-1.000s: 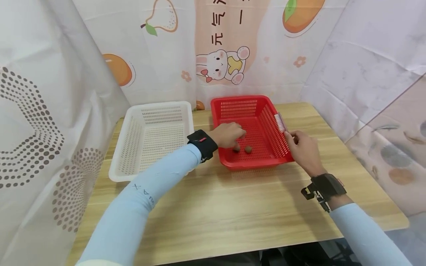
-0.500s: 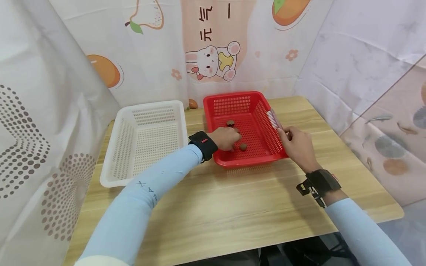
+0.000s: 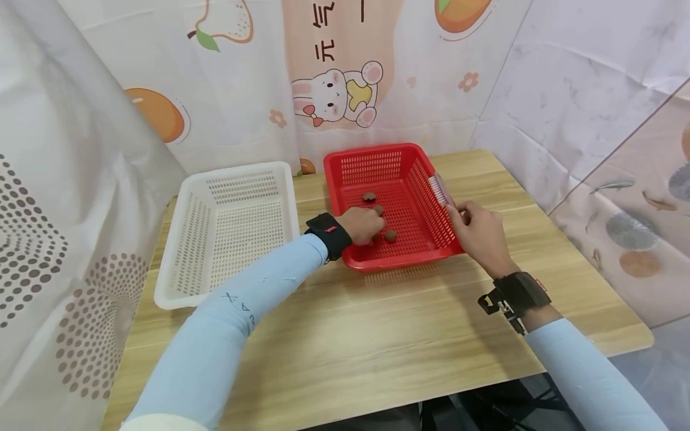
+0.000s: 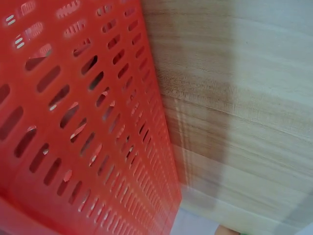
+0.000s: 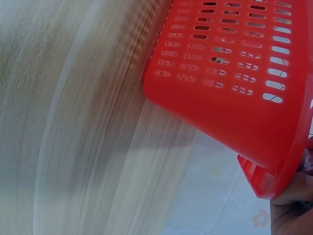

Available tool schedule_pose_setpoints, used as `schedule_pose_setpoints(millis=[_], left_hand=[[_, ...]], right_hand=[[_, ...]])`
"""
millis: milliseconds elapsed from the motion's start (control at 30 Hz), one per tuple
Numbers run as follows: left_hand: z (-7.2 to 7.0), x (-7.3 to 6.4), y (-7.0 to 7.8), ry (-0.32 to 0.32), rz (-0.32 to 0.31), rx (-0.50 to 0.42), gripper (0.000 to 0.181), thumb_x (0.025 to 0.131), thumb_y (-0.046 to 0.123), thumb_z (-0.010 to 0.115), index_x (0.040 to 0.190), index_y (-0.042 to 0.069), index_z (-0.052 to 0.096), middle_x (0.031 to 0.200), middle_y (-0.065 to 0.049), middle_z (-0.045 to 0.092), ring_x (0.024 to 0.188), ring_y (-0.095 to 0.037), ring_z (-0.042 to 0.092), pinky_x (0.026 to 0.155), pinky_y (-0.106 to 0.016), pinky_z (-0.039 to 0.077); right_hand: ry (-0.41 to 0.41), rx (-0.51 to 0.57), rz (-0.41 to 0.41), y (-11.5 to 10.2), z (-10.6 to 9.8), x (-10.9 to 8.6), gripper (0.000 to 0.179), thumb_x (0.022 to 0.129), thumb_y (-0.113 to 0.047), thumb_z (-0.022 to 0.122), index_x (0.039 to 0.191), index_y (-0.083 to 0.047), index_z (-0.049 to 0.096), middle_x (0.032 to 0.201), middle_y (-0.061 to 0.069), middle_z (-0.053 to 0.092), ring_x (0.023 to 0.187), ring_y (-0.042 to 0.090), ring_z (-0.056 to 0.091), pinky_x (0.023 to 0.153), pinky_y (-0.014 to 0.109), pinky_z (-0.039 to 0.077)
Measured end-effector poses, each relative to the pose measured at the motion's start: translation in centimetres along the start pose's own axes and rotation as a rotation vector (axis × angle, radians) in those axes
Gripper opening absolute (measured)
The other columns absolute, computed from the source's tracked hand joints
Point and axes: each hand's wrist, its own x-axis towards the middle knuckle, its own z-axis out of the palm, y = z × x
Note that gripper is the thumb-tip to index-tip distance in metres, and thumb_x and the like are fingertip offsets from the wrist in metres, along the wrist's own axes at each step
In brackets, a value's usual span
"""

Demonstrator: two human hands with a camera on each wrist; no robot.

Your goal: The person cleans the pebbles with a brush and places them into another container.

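My left hand [image 3: 363, 225] reaches down into the red plastic basket [image 3: 399, 263]. Its fingertips are hidden, so whether they pinch anything cannot be told. Several small brown rounded lumps lie about it on the basket floor: one lump [image 3: 390, 236] beside the fingers, another [image 3: 379, 209] just behind them, a third [image 3: 369, 196] farther back. At the basket's right rim, my right hand [image 3: 482, 236] holds a brush-like thing [image 3: 441, 188] with white bristles and a pinkish back. The right wrist view shows part of that hand [image 5: 293, 205] by the red basket's corner [image 5: 274, 171].
A white slotted basket [image 3: 237, 179] stands left of the red one on the wooden table [image 3: 345, 347]. Printed curtains [image 3: 420, 108] close off the back and both sides. The left wrist view is mostly the red basket's outer wall [image 4: 73, 88] and tabletop.
My left hand has shifted slightly toward the front of the red basket, uncovering brown lumps behind it. The right hand keeps its place at the rim. The head view has shifted a little.
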Motion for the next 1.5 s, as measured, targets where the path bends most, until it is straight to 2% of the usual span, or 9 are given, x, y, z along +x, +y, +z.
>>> schedule_pose_setpoints(millis=[233, 500, 700, 933, 1067, 1300, 1500], left_hand=[[0.6, 0.3, 0.0, 0.016, -0.001, 0.019, 0.01, 0.102, 0.013, 0.064, 0.109, 0.013, 0.072, 0.093, -0.002, 0.062, 0.082, -0.016, 0.055, 0.074, -0.033, 0.053], [0.9, 0.3, 0.0, 0.006, 0.025, 0.037, 0.012, 0.102, 0.01, 0.064, 0.109, 0.011, 0.073, 0.086, 0.0, 0.059, 0.077, -0.014, 0.049, 0.071, -0.029, 0.046], [0.9, 0.5, 0.1, 0.006, 0.03, 0.042, 0.012, 0.102, 0.007, 0.063, 0.108, 0.01, 0.072, 0.085, -0.001, 0.056, 0.075, -0.014, 0.048, 0.067, -0.028, 0.043], [1.3, 1.1, -0.2, 0.04, 0.039, 0.076, 0.009, 0.101, 0.009, 0.065, 0.105, 0.012, 0.072, 0.079, 0.001, 0.052, 0.071, -0.014, 0.047, 0.067, -0.029, 0.045], [1.5, 1.0, -0.3, 0.056, 0.055, 0.066, 0.008, 0.101, 0.01, 0.065, 0.104, 0.012, 0.072, 0.079, 0.002, 0.052, 0.073, -0.014, 0.047, 0.067, -0.03, 0.046], [1.3, 1.0, -0.9, 0.078, 0.074, -0.065, 0.003, 0.098, 0.012, 0.067, 0.096, 0.009, 0.068, 0.083, -0.001, 0.053, 0.073, -0.013, 0.048, 0.065, -0.026, 0.044], [0.9, 1.1, -1.3, 0.107, 0.089, -0.229, 0.009, 0.095, 0.011, 0.07, 0.091, 0.006, 0.064, 0.085, -0.003, 0.053, 0.071, -0.012, 0.049, 0.062, -0.023, 0.041]], right_hand=[[0.0, -0.006, -0.005, -0.1, 0.1, 0.0, 0.035, 0.103, -0.031, 0.063, 0.099, 0.003, 0.071, 0.06, 0.005, 0.051, 0.051, 0.017, 0.042, 0.044, 0.027, 0.03], [-0.005, -0.004, -0.003, -0.1, 0.3, -0.1, 0.035, 0.103, -0.031, 0.063, 0.098, 0.002, 0.071, 0.059, 0.004, 0.05, 0.05, 0.017, 0.041, 0.045, 0.028, 0.03], [-0.005, 0.005, -0.006, 0.1, 0.1, 0.0, 0.037, 0.103, -0.033, 0.063, 0.101, 0.002, 0.072, 0.061, 0.005, 0.057, 0.051, 0.016, 0.047, 0.045, 0.027, 0.034], [-0.01, 0.002, -0.006, 0.0, -0.1, 0.0, 0.037, 0.103, -0.031, 0.063, 0.102, 0.005, 0.072, 0.062, 0.007, 0.059, 0.051, 0.017, 0.048, 0.045, 0.026, 0.035], [-0.013, -0.005, -0.008, 0.0, 0.1, 0.0, 0.037, 0.103, -0.031, 0.063, 0.102, 0.005, 0.072, 0.062, 0.006, 0.056, 0.051, 0.017, 0.046, 0.044, 0.027, 0.033], [-0.019, -0.01, -0.012, -0.1, 0.2, 0.2, 0.037, 0.104, -0.032, 0.063, 0.101, 0.004, 0.072, 0.061, 0.006, 0.056, 0.052, 0.017, 0.046, 0.046, 0.029, 0.034], [-0.028, 0.001, -0.009, -0.2, 0.1, 0.0, 0.037, 0.104, -0.032, 0.063, 0.101, 0.004, 0.071, 0.062, 0.006, 0.057, 0.051, 0.016, 0.047, 0.046, 0.028, 0.035]])
